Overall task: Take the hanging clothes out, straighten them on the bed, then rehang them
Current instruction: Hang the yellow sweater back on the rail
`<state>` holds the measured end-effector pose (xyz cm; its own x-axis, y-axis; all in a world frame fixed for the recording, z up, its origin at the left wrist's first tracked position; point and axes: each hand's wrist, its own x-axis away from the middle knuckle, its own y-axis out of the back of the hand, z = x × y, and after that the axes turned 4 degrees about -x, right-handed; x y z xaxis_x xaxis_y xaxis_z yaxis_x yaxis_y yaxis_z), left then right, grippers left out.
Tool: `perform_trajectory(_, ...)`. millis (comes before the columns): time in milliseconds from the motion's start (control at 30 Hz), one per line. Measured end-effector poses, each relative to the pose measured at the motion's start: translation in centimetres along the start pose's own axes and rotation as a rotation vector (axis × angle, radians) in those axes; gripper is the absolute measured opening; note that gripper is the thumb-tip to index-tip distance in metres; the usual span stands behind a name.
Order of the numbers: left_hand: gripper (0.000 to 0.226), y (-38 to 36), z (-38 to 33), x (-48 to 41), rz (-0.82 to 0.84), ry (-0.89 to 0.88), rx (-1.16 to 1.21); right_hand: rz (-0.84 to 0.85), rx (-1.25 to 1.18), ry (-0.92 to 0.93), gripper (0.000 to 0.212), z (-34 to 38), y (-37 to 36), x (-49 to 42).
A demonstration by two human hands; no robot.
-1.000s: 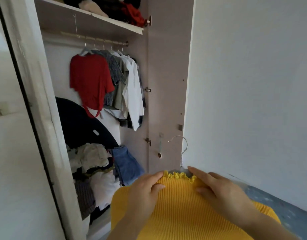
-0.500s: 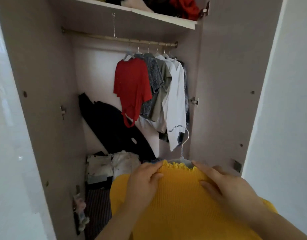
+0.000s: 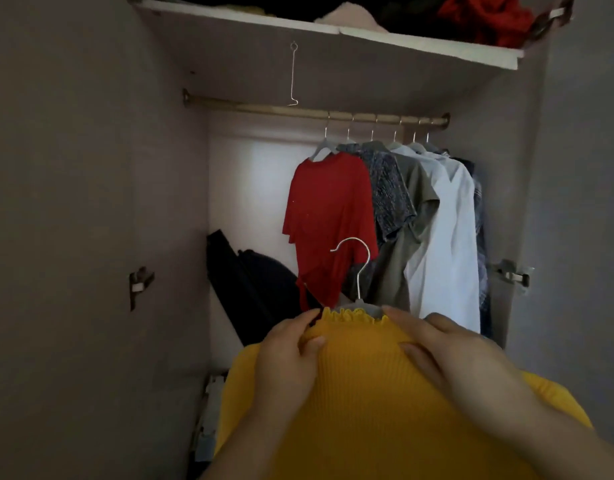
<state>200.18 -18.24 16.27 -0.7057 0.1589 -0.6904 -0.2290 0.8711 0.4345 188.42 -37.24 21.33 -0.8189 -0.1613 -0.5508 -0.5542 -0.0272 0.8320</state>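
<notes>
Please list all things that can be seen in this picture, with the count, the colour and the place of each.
Yellow top: one, yellow ribbed knit, on a hanger, held in front of the wardrobe.
Hanger: one, metal hook, grey body, inside the yellow top.
Rail: one, brass, across the wardrobe; left part bare.
Red shirt: one, red, leftmost on the rail.
Other hung clothes: about five, grey, olive, white, dark; right of the red shirt.
Wire hook: one, metal, under the shelf.
Shelf: one, white, top; clothes piled on it.
Dark item: black, leaning at the back.
Left hand, right hand: gripping the top's shoulders.
</notes>
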Motion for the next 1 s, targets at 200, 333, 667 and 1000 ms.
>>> perform_trajectory(200, 0.045, -1.7, 3.6, -8.3, -0.046, -0.034, -0.133, -0.094, -0.028, 0.047, 0.049, -2.9, -2.0, -10.8)
perform_trajectory(333, 0.067, -2.9, 6.4, -13.3, -0.007, -0.037, -0.276, -0.132, 0.02, 0.071, 0.048, -5.0, -3.4, -18.5)
perform_trajectory(667, 0.064, -6.6, 11.0, -22.4, 0.064, 0.021, -0.418, -0.235, 0.075, 0.08, 0.048, -10.8, -2.8, -38.2)
perform_trajectory(1000, 0.062, -8.6, 15.2, -27.9, 0.052, 0.131, -0.602, -0.407, 0.039, -0.095, 0.038, -13.1, -0.5, -52.2)
